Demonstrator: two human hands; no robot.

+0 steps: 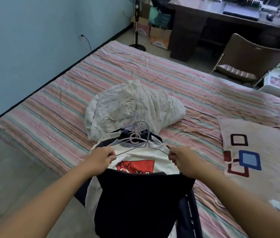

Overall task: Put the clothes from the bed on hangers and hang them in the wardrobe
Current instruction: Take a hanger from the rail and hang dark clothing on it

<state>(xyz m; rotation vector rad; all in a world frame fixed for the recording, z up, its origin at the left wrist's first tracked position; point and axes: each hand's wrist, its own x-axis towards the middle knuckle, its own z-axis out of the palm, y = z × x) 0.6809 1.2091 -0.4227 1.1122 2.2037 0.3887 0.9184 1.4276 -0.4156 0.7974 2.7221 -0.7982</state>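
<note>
Over the striped bed, the left hand and right hand each pinch, fingers curled, one end of a wire hanger at the white T-shirt, dark clothes heaped below.

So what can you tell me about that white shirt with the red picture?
The white shirt looks like soft cotton, with a red print bearing white letters on its chest. It lies on a pile of dark clothes at the bed's edge. A thin hanger sits at its neck. The left hand and right hand pinch its shoulders.
</note>
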